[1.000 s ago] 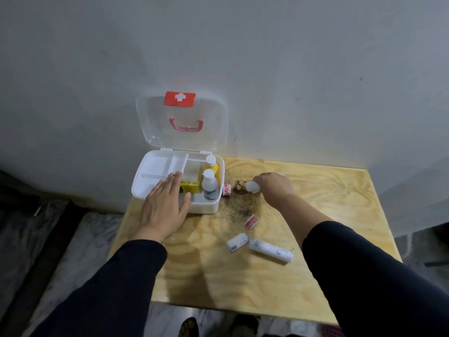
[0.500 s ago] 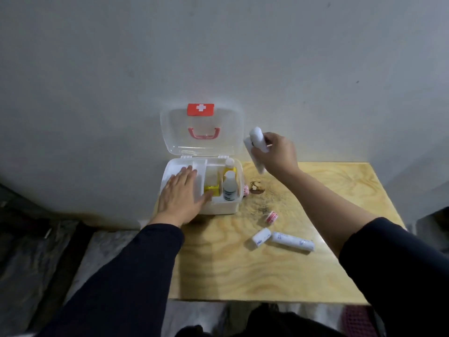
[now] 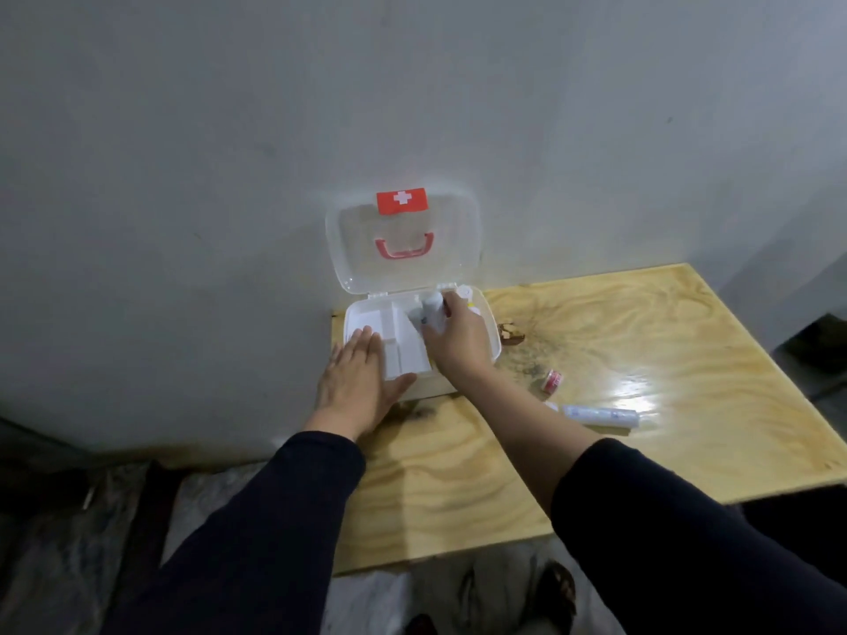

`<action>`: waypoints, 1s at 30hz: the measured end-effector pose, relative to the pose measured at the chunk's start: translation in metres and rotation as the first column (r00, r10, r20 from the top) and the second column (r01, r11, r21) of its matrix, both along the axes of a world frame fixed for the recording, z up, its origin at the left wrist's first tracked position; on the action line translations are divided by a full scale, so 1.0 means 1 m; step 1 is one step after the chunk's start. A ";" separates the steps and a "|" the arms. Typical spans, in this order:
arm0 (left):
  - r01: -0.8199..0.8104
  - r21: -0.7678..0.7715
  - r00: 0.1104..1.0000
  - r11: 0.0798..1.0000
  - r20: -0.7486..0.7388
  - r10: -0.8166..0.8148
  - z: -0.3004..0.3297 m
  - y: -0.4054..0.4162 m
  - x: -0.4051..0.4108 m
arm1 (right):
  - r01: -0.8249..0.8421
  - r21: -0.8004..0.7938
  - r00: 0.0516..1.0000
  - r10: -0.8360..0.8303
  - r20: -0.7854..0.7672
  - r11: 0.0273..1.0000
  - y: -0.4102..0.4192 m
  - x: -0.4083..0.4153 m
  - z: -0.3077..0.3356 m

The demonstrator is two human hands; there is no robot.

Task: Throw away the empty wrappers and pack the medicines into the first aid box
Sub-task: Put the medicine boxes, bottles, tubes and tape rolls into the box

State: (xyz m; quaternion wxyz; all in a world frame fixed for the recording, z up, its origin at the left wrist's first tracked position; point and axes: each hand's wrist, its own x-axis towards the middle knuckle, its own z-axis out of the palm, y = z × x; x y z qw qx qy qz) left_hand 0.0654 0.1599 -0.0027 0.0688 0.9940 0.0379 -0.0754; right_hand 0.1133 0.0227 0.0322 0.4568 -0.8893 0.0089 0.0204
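A white first aid box (image 3: 362, 316) stands open against the wall, its clear lid (image 3: 403, 242) raised with a red cross label. My left hand (image 3: 355, 382) lies flat on the box's front left corner, fingers apart. Above the box's middle compartment, my right hand (image 3: 458, 339) grips a white tube (image 3: 428, 311). A white bottle cap (image 3: 464, 293) shows behind that hand inside the box. On the wooden table (image 3: 641, 451) lie a long white tube (image 3: 600, 414), a small red-and-white roll (image 3: 553, 381) and a brown scrap (image 3: 508, 334).
The grey wall stands right behind the box. The table's left edge runs just beside the box, with floor below. A dark stain marks the wood right of the box. Feet in sandals show under the table's near edge.
My right hand picked the white tube up off the table, lifted it and has now brought it down into the box. My left hand stayed on the box.
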 end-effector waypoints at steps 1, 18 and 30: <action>0.008 0.014 1.000 1.000 -0.015 -0.008 0.000 0.001 0.000 | 0.012 -0.014 1.000 -0.012 -0.011 1.000 0.000 0.000 -0.004; 0.032 0.080 0.999 0.996 -0.029 -0.030 -0.003 -0.001 0.001 | -0.113 -0.142 0.985 0.130 0.118 0.983 -0.038 -0.005 0.014; 0.065 0.137 0.998 0.988 -0.018 -0.063 -0.008 0.004 0.004 | -0.145 -0.641 0.984 0.040 -0.176 0.754 -0.178 -0.044 -0.058</action>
